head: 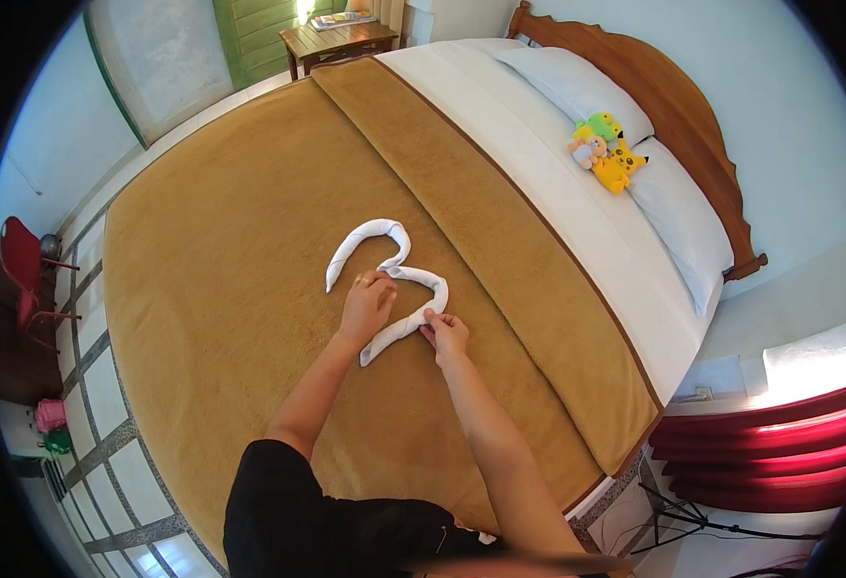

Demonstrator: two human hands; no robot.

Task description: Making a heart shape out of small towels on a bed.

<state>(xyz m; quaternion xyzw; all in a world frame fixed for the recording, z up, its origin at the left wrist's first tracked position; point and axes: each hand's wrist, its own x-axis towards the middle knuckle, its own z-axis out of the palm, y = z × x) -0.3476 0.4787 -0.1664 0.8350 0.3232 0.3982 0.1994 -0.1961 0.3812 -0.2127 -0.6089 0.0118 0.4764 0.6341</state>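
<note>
A rolled white cloth, probably a towel (435,290), lies on the tan blanket (235,217) in a curve like the figure 3. Whether it is one roll or two meeting at the middle, I cannot tell. My right hand (447,335) pinches the outer side of the lower curve between thumb and fingers. Near the middle bend, my left hand (369,307) has its fingers curled at the roll; its thumb side is partly hidden, so its hold is unclear. The lower end points toward me, and the upper end lies left of my left hand.
Beyond the blanket's folded band are a white sheet (481,108), pillows (683,209), several plush toys (614,166) and a wooden headboard (654,79). A wooden side table (336,40) stands at the far edge. Red curtain (770,448) and black stand (690,516) are at right; red chair (22,267) left.
</note>
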